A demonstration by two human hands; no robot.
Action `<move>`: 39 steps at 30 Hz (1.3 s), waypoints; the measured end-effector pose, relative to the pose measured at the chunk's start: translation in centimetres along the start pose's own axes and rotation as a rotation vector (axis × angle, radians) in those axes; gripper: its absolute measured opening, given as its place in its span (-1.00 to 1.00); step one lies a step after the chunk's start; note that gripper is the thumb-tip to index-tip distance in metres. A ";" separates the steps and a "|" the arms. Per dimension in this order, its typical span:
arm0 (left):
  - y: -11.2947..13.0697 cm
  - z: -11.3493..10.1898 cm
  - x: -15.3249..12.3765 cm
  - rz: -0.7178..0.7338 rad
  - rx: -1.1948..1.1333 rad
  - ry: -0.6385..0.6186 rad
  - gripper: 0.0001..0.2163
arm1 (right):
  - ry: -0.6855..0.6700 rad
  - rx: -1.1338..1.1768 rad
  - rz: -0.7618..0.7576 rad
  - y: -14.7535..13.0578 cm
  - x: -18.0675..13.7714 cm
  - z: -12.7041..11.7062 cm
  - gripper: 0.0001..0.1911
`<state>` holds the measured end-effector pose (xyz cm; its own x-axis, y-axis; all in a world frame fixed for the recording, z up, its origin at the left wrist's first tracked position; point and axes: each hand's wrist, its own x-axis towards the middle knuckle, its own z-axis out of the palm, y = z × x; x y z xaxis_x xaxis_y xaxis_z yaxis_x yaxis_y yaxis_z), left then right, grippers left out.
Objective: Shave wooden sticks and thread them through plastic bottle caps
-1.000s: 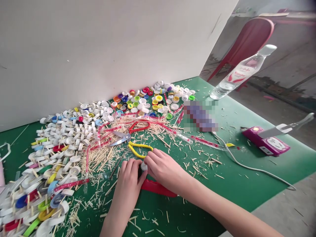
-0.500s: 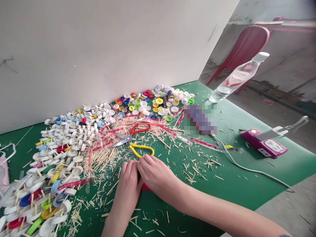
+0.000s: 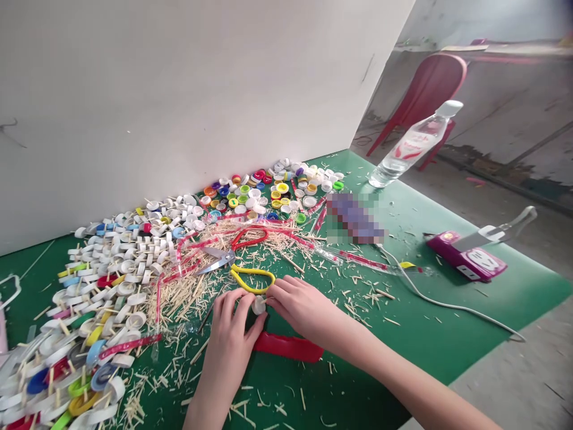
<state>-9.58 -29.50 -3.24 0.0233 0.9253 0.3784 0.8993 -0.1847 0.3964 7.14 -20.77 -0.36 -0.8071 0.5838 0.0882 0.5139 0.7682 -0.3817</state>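
Note:
Between the thumb and fingers of my left hand (image 3: pixel 235 325) is a small white bottle cap (image 3: pixel 258 306). My right hand (image 3: pixel 301 303) is closed in a pinch at the cap's right side, on what looks like a short wooden stick; its fingertips partly hide it. Just beyond my hands lie open scissors (image 3: pixel 229 258), with one yellow and one red handle. A red, long, flat object (image 3: pixel 289 347), perhaps a handle, rests on the green table (image 3: pixel 358 364) below my hands.
Many bottle caps with sticks through them (image 3: pixel 129 263) cover the left; loose coloured caps (image 3: pixel 255 194) lie at the back. Wood splinters (image 3: pixel 197 292) are scattered about. On the right are a water bottle (image 3: pixel 409 146), a blurred-out object (image 3: pixel 358 218), a purple power strip (image 3: pixel 470 257) and a white cable (image 3: pixel 441 304).
My hands have moved apart a little, bringing the white cap between them into view. The red object beneath now shows much more. The whole view has shifted slightly.

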 end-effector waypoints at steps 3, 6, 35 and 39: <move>-0.1 -0.5 0.1 0.000 -0.091 0.014 -0.78 | 0.033 0.094 -0.015 0.3 0.2 -0.2 -0.69; -0.1 -1.2 0.2 0.031 -0.162 0.044 -0.78 | 0.057 0.203 -0.027 0.5 0.2 -0.2 -0.69; 1.4 0.0 0.7 -0.251 -0.480 -0.035 -0.81 | 0.261 0.523 0.446 -1.8 4.4 0.8 -0.65; 1.6 0.4 0.8 -0.326 -0.554 -0.011 -0.78 | 0.287 0.506 0.453 -1.9 4.5 0.8 -0.67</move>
<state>-7.94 -28.94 -2.61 -0.2055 0.9658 0.1580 0.5020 -0.0346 0.8642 2.30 -19.79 0.00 -0.4038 0.9143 0.0321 0.5261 0.2607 -0.8095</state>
